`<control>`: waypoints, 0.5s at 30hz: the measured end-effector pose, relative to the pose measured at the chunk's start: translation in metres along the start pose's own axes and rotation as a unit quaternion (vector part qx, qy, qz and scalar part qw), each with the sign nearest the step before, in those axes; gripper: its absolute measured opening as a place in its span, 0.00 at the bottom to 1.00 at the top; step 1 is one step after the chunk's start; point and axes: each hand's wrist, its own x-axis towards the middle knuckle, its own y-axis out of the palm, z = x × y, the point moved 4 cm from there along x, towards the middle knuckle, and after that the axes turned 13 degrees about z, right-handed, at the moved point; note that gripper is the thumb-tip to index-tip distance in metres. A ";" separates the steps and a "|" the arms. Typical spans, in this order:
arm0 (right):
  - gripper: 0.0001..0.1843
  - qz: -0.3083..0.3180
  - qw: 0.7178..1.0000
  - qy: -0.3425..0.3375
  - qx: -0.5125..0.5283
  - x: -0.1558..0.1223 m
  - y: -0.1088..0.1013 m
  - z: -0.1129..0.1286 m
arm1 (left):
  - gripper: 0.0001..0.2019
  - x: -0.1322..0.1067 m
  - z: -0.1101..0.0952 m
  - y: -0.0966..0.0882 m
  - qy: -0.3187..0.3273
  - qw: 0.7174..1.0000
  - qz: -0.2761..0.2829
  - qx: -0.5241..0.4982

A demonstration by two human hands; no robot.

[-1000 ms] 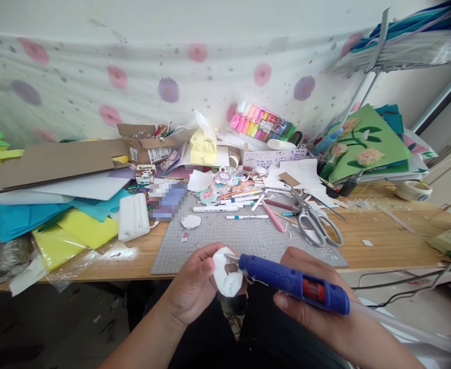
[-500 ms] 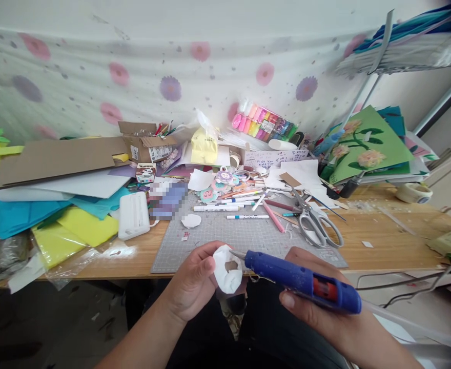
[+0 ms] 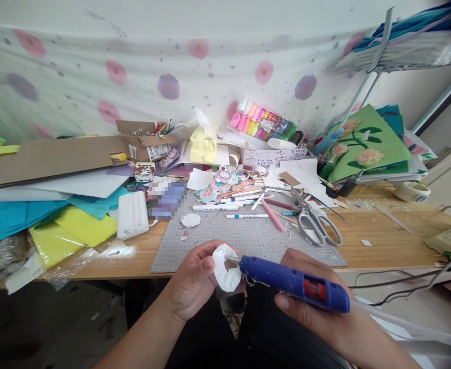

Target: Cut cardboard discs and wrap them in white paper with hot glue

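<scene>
Two bare hands are raised at the near edge of a wooden desk. Left hand: fingers curled most of the way in, pinching the left rim of a white paper ring. The ring is thin, roughly round and creased, with an irregular hole; it is held up just off the near edge of a gridded grey mat. Right hand: wrapped around a blue glue gun, thumb along the near side, fingers mostly hidden behind the body. The gun is hard plastic, scuffed, with a red part visible in a side slot; a translucent rod trails from its rear to the right. Its tapered nozzle points left, tip at the ring's hole; contact cannot be confirmed.

On the mat lie a flat, rounded paper scrap, a slim white marker with a blue band and, at right, scissors with grey looped handles. To the left: stiff brown cardboard, yellow sheets in glossy clear wrap and a round-cornered white box. Far right: green card bearing ruffled flowers.
</scene>
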 end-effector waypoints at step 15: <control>0.11 0.021 1.000 -0.005 -0.021 0.000 -0.002 0.000 | 0.21 0.003 -0.002 -0.002 0.010 1.000 -0.001 0.023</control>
